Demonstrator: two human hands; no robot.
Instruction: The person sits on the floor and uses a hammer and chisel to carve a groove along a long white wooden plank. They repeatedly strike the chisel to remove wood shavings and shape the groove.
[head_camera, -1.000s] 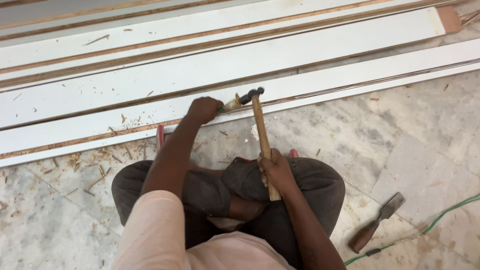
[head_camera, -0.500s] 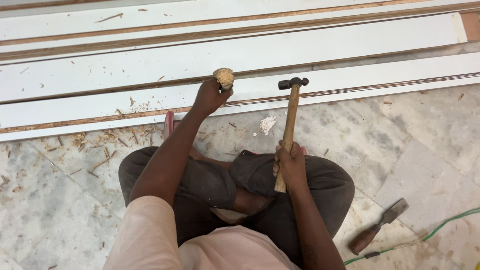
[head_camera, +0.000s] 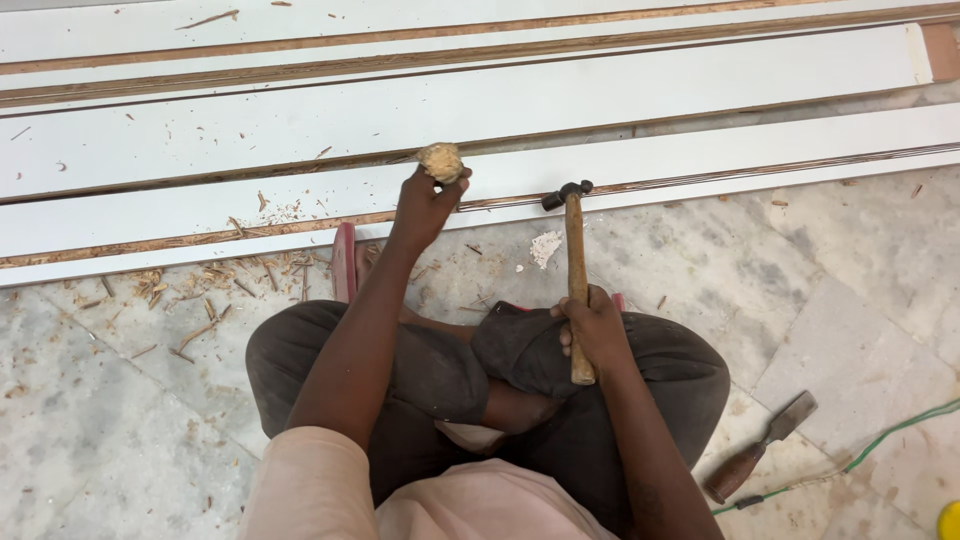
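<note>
From the head camera, the person sits cross-legged on a pale marble floor (head_camera: 120, 430), knees wide in dark trousers, facing a row of long white boards (head_camera: 620, 90) that run left to right across the far side of the scene. Brown exposed edges show between the boards.

The left hand (head_camera: 422, 205) is raised over the nearest board and is clenched around the worn, frayed wooden butt of a chisel handle (head_camera: 440, 161); the blade below the fist is hidden by the hand, so where its tip sits cannot be told. The right hand (head_camera: 592, 330) grasps a hammer (head_camera: 575, 270) low on its wooden shaft, just above the right knee. The shaft stands nearly upright in the view, and the dark metal head is at the far end, just beside the near edge of the closest board and to the right of the chisel handle, apart from it.

Wood chips and shavings (head_camera: 215, 285) lie scattered on the floor to the left of the legs, near the board edge. A red sandal (head_camera: 344, 262) shows under the left forearm. On the floor at near right lies a second chisel (head_camera: 762, 445) with a brown handle, and a green cable (head_camera: 880, 440) crosses beside it. No packages, labels or signs are seen.
</note>
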